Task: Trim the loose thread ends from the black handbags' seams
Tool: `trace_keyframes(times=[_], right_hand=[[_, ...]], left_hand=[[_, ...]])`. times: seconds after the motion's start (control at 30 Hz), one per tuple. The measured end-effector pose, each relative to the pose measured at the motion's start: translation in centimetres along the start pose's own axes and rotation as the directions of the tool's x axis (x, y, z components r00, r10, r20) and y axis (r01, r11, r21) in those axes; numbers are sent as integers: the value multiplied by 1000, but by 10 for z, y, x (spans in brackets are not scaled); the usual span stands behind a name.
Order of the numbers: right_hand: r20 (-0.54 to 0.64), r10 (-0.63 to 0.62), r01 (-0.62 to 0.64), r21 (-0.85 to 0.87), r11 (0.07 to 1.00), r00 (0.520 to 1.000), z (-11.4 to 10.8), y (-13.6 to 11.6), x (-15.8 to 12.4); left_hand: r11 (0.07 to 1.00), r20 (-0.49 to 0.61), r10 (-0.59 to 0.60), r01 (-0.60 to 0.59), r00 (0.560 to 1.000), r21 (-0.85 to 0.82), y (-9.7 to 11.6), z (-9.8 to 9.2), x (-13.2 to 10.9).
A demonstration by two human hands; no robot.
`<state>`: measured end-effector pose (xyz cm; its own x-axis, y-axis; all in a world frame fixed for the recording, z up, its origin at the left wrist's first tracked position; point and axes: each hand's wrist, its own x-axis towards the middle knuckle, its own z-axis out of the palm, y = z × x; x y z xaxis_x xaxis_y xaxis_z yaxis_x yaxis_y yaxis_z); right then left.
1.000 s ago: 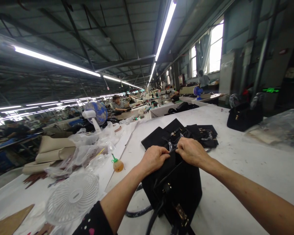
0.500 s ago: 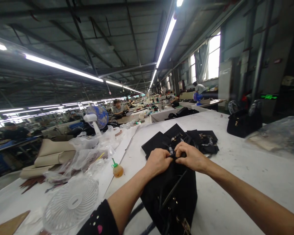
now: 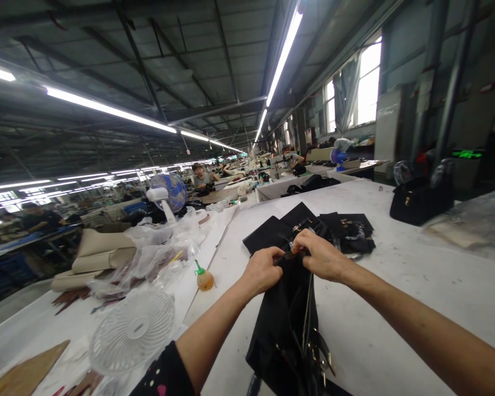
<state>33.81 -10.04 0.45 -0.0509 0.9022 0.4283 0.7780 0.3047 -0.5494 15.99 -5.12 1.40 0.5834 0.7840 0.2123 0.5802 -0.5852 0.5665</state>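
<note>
A black handbag (image 3: 286, 324) with gold-coloured hardware stands on the white table in front of me, its zip edge running lengthwise. My left hand (image 3: 264, 270) pinches the bag's far top edge between thumb and fingers. Close beside it, my right hand (image 3: 318, 254) grips the same edge with bent fingers. Exactly what lies between the right fingertips is hidden. Just beyond both hands lie flat black bag pieces (image 3: 268, 232) with metal fittings, and more black pieces with clear wrapping (image 3: 357, 231) sit to their right.
Left of the bag stands a small oil bottle (image 3: 205, 279) with a green spout. A white fan grille (image 3: 136, 330), crumpled plastic (image 3: 181, 242) and beige rolls (image 3: 103, 258) fill the left side. Another black handbag (image 3: 421, 201) is at the far right. A co-worker (image 3: 202, 177) sits farther back.
The handbag has turned and narrowed, so its zip edge and gold hardware now face more to the right. My hands have moved slightly apart along its edge. The camera view has shifted a little.
</note>
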Motion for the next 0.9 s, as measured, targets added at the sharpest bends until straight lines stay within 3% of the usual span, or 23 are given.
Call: trace_keyframes(times=[0.47,0.77,0.9], right_hand=[[28,-15,23,-300,954,999,-1,-12,5],[-62,44,-62,-332,941,997,6,-10,4],[-109,35,-72,-352,933,993,10,-8,6]], left_hand=[[996,-4,40,-39,999,78,-9,5,6],[992,28,-61,58,998,108,-3,1,9],[987,-4,-26,26,1000,160,-1,2,14]])
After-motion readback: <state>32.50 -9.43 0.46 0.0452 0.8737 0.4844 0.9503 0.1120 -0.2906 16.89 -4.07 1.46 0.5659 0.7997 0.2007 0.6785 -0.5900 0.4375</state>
